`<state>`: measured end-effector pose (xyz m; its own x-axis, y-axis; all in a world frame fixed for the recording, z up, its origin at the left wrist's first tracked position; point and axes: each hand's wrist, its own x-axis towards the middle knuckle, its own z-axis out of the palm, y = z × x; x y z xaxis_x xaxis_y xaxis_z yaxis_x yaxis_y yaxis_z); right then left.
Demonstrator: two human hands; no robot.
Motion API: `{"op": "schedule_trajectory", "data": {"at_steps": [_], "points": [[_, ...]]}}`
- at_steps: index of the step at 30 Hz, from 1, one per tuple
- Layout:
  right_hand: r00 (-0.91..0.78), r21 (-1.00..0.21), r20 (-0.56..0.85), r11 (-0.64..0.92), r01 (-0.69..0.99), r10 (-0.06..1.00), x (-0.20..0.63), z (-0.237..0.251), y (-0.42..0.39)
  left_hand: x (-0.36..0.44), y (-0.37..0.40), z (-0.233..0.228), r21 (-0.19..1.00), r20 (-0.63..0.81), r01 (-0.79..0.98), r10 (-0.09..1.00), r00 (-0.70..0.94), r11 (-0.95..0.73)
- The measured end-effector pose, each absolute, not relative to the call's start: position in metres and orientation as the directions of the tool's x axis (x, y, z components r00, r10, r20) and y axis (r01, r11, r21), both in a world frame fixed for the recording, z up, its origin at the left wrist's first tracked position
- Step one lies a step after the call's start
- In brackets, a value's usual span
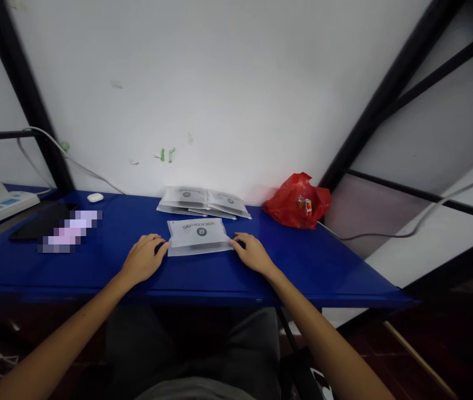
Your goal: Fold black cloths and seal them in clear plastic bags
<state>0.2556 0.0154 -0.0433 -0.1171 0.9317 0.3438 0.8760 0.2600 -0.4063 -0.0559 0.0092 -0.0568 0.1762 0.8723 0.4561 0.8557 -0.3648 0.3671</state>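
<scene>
A frosted plastic zip bag (pixel 215 238) with dark lettering and a round logo lies flat on the blue table (pixel 303 266), directly before me. At its left edge is my left hand (pixel 143 258), resting on the tabletop, thumb apart from the loosely bent fingers and its tip at the bag's side. My right hand (pixel 253 253) has thumb and bent fingers at the bag's lower right corner, closed lightly on it. Behind this bag, several similar zip bags (pixel 186 195) lie overlapping against the wall. What is inside the bags cannot be made out.
A crumpled red plastic bag (pixel 297 203) sits at the back right. Toward the left are a white earbud case (pixel 95 197), a dark flat object (pixel 44 221), a pixelated item (pixel 69 230) and a white power strip (pixel 5 210). Black metal frame posts (pixel 365 125) flank the table.
</scene>
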Motion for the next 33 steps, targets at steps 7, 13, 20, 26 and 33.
{"op": "schedule_trajectory", "data": {"at_steps": [7, 13, 20, 26, 33], "points": [[-0.070, -0.503, 0.242, 0.187, 0.844, 0.968, 0.249, -0.033, 0.028, -0.041, 0.029, -0.056, 0.476, 0.428, 0.801, 0.892, 0.148, -0.362], [-0.013, -0.577, 0.293, 0.188, 0.795, 0.956, 0.250, -0.023, 0.019, -0.035, 0.030, -0.045, 0.521, 0.449, 0.760, 0.882, 0.142, -0.388], [0.055, -0.581, 0.434, 0.233, 0.780, 0.899, 0.260, -0.006, 0.028, -0.018, 0.045, -0.010, 0.477, 0.530, 0.762, 0.835, 0.148, -0.438], [0.102, -0.510, 0.532, 0.222, 0.831, 0.841, 0.263, 0.005, 0.076, 0.002, 0.095, 0.022, 0.392, 0.566, 0.821, 0.813, 0.140, -0.415], [0.130, -0.460, 0.533, 0.157, 0.874, 0.836, 0.265, 0.006, 0.150, 0.013, 0.174, 0.026, 0.328, 0.567, 0.838, 0.801, 0.194, -0.436]]}}
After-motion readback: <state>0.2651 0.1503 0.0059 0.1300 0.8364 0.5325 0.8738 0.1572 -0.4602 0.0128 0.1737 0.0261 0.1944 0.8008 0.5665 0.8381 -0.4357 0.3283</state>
